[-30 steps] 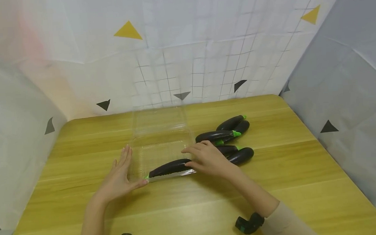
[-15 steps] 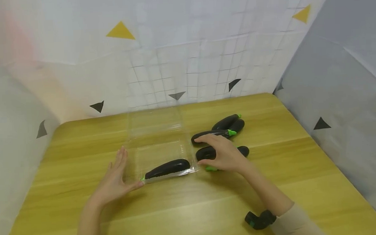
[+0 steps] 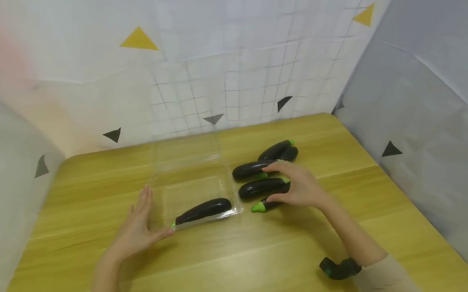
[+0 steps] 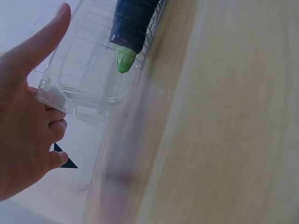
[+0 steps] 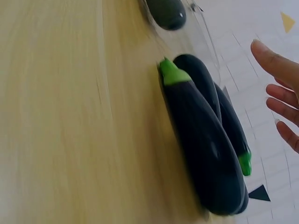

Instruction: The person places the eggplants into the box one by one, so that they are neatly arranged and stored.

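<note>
A clear plastic clamshell container (image 3: 190, 182) lies with its lid folded back, one dark eggplant (image 3: 203, 210) along its near side. My left hand (image 3: 132, 234) spreads around the container's left end, thumb at the front corner by the eggplant's green stem (image 4: 125, 59). To the right, my right hand (image 3: 300, 184) hovers over loose eggplants with thumb and fingers apart, nothing between them. Its thumb overlaps the nearest eggplant (image 5: 205, 144), which has its stem toward the container. A second eggplant (image 3: 261, 188) lies just behind that one, partly covered by the hand.
Farther back on the wooden table (image 3: 223, 268) several more eggplants (image 3: 274, 150) lie close together, right of the container. The open lid (image 3: 185, 150) extends toward the white back wall (image 3: 98, 95). A grey wall (image 3: 424, 111) borders the table's right side.
My right hand has left the eggplant inside the container and moved right, over the loose eggplants. My left hand keeps its place at the container while the head view shifts slightly.
</note>
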Tool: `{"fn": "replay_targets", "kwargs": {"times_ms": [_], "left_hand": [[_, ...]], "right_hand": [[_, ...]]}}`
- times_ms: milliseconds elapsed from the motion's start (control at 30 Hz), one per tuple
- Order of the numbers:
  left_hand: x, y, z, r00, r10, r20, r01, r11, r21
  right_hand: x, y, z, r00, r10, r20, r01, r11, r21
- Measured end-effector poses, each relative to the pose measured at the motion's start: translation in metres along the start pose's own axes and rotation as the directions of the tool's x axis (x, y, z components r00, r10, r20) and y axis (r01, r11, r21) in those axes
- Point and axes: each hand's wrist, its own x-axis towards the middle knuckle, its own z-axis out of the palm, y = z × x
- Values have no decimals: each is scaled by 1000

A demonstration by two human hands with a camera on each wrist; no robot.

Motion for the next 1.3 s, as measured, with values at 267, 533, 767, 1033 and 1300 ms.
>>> {"fn": "replay_targets", "kwargs": {"times_ms": [267,533,767,1033,1300], "left_hand": [[-1,1,-1,1000,-1,9,1,1000,2],[-1,0,0,1000,7,5,-7,1000,6],[-1,-1,0,1000,7,6,-7,1000,12],[-2,0,0,1000,7,10,-7,1000,6],[-2,4,-3,1000,1,13,-1,1000,1]], "right_hand": [[-10,9,-15,999,30,-30,-30,1000,10],[-13,12,-23,999,32,-28,-32,999,7],[-18,15,-25,999,24,-32,-23,1000,6],[-23,17,-27,999,25,-31,-25,1000,5],[-24,20,-27,1000,-7,-26,7,1000,-10]]}}
